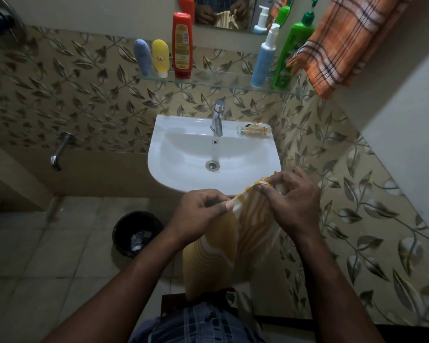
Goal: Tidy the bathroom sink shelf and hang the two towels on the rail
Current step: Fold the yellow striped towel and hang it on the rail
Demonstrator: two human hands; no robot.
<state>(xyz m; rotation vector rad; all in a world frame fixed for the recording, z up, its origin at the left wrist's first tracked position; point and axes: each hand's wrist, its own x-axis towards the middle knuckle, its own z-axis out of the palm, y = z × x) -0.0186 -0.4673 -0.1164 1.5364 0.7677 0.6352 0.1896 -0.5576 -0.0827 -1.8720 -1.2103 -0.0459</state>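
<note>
The yellow-and-white striped towel (pixel 235 233) hangs in front of the sink (pixel 181 174), just below its front rim, held up by its top edge. The left hand (pixel 198 214) has its grip pinched shut on one corner of that edge; the right hand (pixel 291 196) has its grip closed on the bunched edge toward the sink's right side. Above the sink, the glass shelf (pixel 208 81) carries a blue tube (pixel 142 55), yellow tube (pixel 161 58), red bottle (pixel 182 45), white pump bottle (pixel 264 58) and green bottle (pixel 292 50). An orange checked towel (pixel 342 40) hangs up and right of the sink. A soap dish (pixel 254 131) sits on the sink's back right corner; a black bin (pixel 134 231) stands on the floor lower left of it.
</note>
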